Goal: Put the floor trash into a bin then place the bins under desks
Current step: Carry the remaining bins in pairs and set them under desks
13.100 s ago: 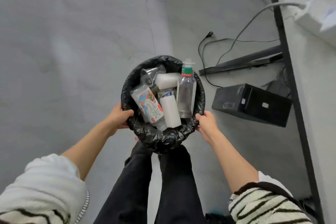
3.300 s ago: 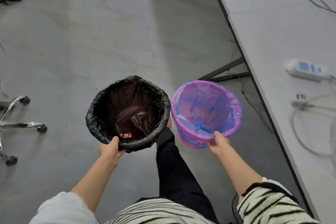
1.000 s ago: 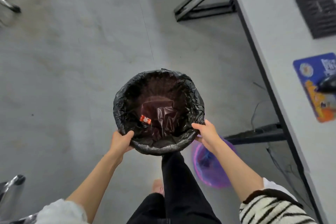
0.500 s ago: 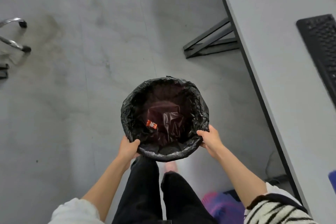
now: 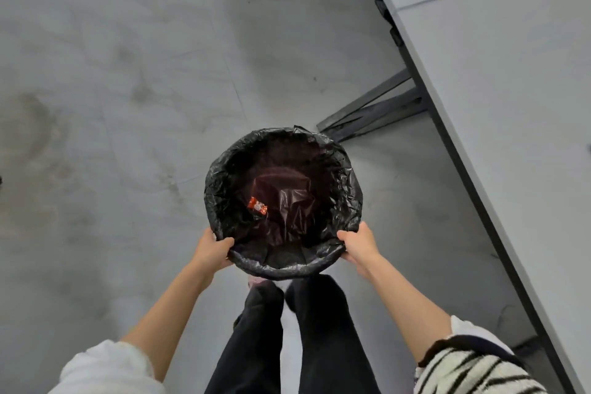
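Note:
I carry a round bin with a black plastic liner [image 5: 347,201] in front of my legs, above the grey floor. My left hand [image 5: 212,249] grips the near left part of its rim, thumb over the liner. On the near right part of the rim, my right hand [image 5: 359,245] holds the same way. Inside the bin lies one small red wrapper [image 5: 257,205] on the dark liner. The pink bin is out of view.
A grey desk [image 5: 499,80] with a dark edge runs along the right side. Its black metal leg frame [image 5: 371,115] stands on the floor just beyond the bin. Open grey floor [image 5: 112,89] spreads to the left.
I have walked on along the desk with the black bin in both hands. The pink bin on the floor behind me, the keyboard and the chair base have left the view.

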Motion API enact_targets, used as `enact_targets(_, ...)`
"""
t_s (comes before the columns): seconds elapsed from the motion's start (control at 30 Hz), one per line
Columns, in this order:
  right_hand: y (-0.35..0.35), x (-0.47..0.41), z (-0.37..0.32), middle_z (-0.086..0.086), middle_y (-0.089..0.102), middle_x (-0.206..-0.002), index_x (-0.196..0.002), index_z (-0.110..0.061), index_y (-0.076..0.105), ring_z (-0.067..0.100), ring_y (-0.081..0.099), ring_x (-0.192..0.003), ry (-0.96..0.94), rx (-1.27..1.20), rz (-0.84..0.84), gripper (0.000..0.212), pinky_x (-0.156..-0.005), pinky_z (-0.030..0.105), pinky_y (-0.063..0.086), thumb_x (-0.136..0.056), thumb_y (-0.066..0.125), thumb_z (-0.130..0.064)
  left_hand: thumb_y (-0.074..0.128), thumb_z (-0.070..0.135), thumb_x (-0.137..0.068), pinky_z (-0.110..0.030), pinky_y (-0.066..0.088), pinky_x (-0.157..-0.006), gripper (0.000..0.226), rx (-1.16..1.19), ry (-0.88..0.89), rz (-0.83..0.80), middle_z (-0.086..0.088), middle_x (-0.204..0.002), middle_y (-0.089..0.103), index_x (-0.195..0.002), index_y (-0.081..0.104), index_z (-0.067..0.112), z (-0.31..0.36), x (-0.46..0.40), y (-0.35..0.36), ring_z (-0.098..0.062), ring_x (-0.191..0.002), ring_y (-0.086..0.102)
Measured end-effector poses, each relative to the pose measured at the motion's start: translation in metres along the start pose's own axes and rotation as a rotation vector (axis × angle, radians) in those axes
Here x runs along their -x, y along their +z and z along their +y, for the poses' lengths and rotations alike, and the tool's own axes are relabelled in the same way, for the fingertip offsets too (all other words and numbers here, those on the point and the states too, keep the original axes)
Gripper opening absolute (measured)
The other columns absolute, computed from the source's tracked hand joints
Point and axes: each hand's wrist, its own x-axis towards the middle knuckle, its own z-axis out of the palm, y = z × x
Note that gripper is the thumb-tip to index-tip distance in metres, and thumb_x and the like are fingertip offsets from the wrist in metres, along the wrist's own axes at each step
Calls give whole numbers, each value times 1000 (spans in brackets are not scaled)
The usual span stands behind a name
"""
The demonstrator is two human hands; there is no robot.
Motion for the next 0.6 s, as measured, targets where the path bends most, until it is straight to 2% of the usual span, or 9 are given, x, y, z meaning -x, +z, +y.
enact_targets(0.07,10,-25,-28,19,58,-121,-113,-10,44,35,60,-110,22,-16,-6,25,-93,52,51,-91,46,3,45,1,-95,-38,54,-75,43,-36,-5,0,-5,-117,51,-135,37,15,31,-26,5,-27,-98,59)
enact_targets(0.17,29,-77,-69,19,58,-121,-110,-10,44,34,60,-108,59,-29,-11,22,-94,51,50,-93,45,4,47,1,-94,-39,54,-72,46,-26,7,81,-9,-117,54,-136,35,15,74,-82,23,-28,-96,59)
enact_targets(0.27,42,-139,-102,19,58,-121,-110,-10,44,33,59,-109,73,-21,5,23,-93,48,50,-93,44,5,48,-1,-93,-44,55,-81,45,10,-19,116,-15,-116,57,-134,36,14,104,-141,50,-29,-94,60)
enact_targets(0.37,50,-206,-124,16,58,-117,-115,-9,44,35,57,-113,96,-4,53,27,-91,47,49,-93,43,7,45,-2,-92,-44,55,-84,48,16,-71,95,-14,-116,55,-136,34,14,118,-200,79,-31,-99,60)
enact_targets(0.5,64,-295,-143,12,59,-110,-95,-16,47,33,60,-104,98,23,97,25,-90,49,50,-91,43,9,39,-3,-92,-39,54,-79,49,43,-114,37,-16,-122,54,-138,33,14,123,-279,112,-30,-102,60)
enact_targets(0.6,74,-363,-144,12,58,-112,-104,-16,46,30,60,-96,123,-25,126,29,-90,49,48,-91,42,10,38,-3,-92,-37,55,-75,54,54,-121,-38,-17,-125,56,-141,31,16,119,-339,136,-30,-104,61)
